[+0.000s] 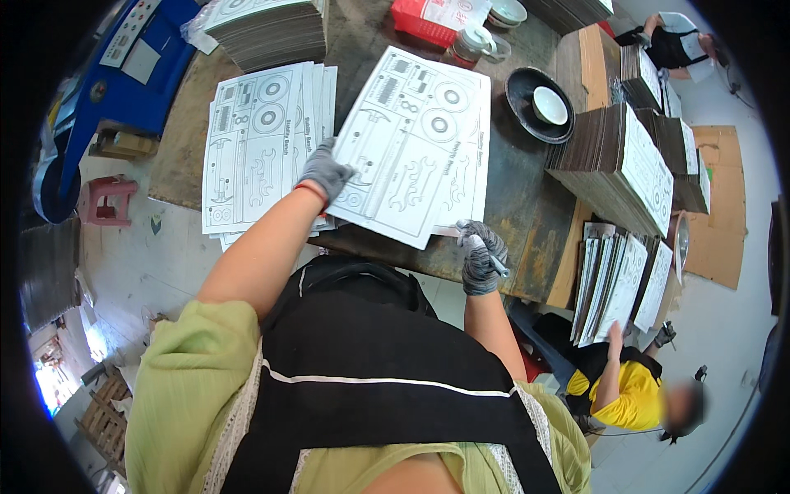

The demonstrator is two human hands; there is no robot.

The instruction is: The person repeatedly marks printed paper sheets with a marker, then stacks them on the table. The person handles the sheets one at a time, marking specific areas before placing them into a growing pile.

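My left hand [327, 173], in a grey knit glove, is closed on the left edge of a white printed cardboard sheet [395, 169] with line drawings of wrenches and rings. That sheet lies tilted over another printed sheet [473, 177] on the table. My right hand [483, 259], gloved too, is closed around a slim grey tool [500, 267] just off the sheets' near right corner. The tool's end sticks out past the fingers; its kind is mostly hidden. To the left rests a fanned stack of similar printed sheets [255, 156].
A tall cardboard stack [271, 37] stands at the table's far left. Beyond the sheets are a lidded glass jar [471, 45], a red-and-white bag [436, 16] and a black dish [518, 95] holding a white bowl [550, 106]. More stacks [617, 165] line the right, near a co-worker in yellow [629, 399].
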